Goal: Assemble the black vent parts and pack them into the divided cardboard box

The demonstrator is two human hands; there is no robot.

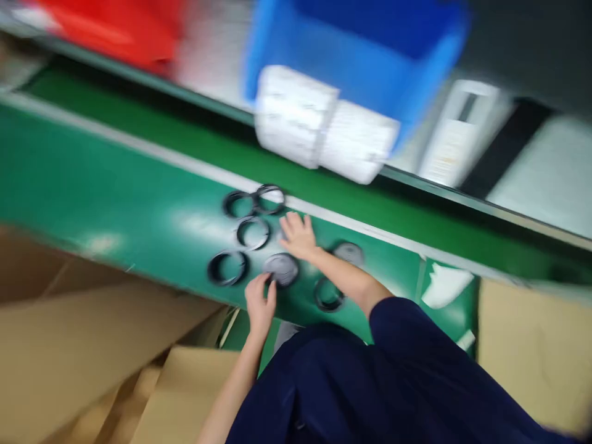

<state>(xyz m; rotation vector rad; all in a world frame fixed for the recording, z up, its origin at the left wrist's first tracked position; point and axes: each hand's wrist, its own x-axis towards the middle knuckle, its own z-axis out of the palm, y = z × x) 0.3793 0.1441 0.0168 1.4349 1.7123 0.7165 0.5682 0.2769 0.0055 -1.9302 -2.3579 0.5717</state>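
Note:
The picture is motion-blurred and tilted. On a green conveyor belt (115, 185) lie several black rings, among them one ring (252, 220) just beyond my hands, and a second ring (328, 293) lies near my right forearm. My left hand (260, 305) has its fingers closed on the rim of a grey round disc (282, 269). My right hand (298, 237) is spread open, palm down, above the belt and touching nothing I can make out. It is nearest the ring beyond my hands and another grey disc (348, 253).
A blue plastic crate (356, 49) with white packets (296, 114) stands beyond the belt, and a red object (106, 31) lies further left. Cardboard sheets (92, 333) fill the lower left, and more cardboard (531, 351) stands at the right.

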